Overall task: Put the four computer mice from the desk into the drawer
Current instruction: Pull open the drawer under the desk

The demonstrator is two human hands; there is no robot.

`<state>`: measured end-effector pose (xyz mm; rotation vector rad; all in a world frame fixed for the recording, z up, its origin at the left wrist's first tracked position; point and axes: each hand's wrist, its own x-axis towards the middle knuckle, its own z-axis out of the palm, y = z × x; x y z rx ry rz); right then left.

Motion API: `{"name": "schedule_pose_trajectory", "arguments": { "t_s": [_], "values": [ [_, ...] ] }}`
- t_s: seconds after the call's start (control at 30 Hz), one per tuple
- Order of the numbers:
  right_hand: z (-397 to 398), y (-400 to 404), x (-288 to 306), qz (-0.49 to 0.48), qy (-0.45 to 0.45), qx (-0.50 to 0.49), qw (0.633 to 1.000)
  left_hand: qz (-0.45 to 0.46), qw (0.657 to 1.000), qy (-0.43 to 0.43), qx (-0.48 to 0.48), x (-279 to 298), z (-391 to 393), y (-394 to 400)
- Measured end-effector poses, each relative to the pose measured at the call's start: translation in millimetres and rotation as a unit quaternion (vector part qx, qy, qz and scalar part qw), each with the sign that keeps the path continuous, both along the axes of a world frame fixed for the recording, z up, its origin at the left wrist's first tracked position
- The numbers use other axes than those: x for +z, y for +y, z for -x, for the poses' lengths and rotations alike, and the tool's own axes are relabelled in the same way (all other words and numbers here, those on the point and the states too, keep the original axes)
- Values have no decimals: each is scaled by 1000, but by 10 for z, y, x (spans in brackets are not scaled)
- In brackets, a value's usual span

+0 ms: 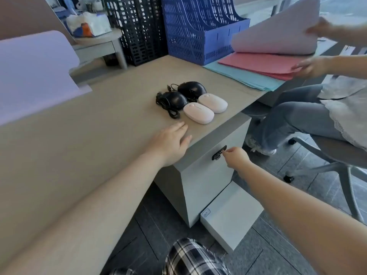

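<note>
Two black wired mice (174, 99) (191, 89) with coiled cables and two pale pink wireless mice (198, 113) (213, 102) lie grouped near the desk's right front corner. My left hand (170, 141) rests flat on the desk top just in front of them, fingers apart, holding nothing. Below the desk edge, the grey drawer front (204, 181) is closed. My right hand (235, 156) pinches at its black lock handle (218, 152).
Black (137, 30) and blue (198, 30) file racks stand at the back of the desk (89, 135). Another person sits at the right on a wheeled chair (337, 155), handling coloured paper sheets (258, 64). A lower grey drawer (232, 213) juts out near the floor.
</note>
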<state>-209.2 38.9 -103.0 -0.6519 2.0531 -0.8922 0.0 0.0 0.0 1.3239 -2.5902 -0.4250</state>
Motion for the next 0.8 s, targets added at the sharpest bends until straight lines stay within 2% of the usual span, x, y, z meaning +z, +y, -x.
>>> {"name": "schedule_pose_trajectory", "arguments": {
  "t_s": [0.1, 0.13, 0.23, 0.33, 0.47, 0.63, 0.73, 0.77, 0.8],
  "values": [
    [-35, -83, -130, 4, -32, 25, 999, 18, 1000, 1, 3, -9, 9, -27],
    [-109, -79, -109, 14, -101, -20, 995, 15, 1000, -1, 5, -17, 6, -31],
    [-183, -133, -186, 21, -109, -20, 994, 16, 1000, -7, 7, -58, 9, -38],
    [-205, -122, -111, 2, -158, -42, 987, 28, 999, -14, 8, -60, 1, -49],
    [-223, -88, -98, 16, -155, -21, 988, 33, 999, -17, 3, -64, 13, -40],
    [-155, -16, -103, -2, -127, -9, 992, 36, 999, -21, 6, -78, 9, -44],
    [-75, 153, -69, -49, -127, -25, 990, 34, 999, -24, 1, -80, 13, -46],
    [-47, 238, -68, -52, -79, -22, 995, 35, 999, -27, 0, -87, 13, -50],
    [-17, 327, -66, -47, 19, -4, 999, 36, 999, -30, 1, -94, 10, -49]
  ]
}}
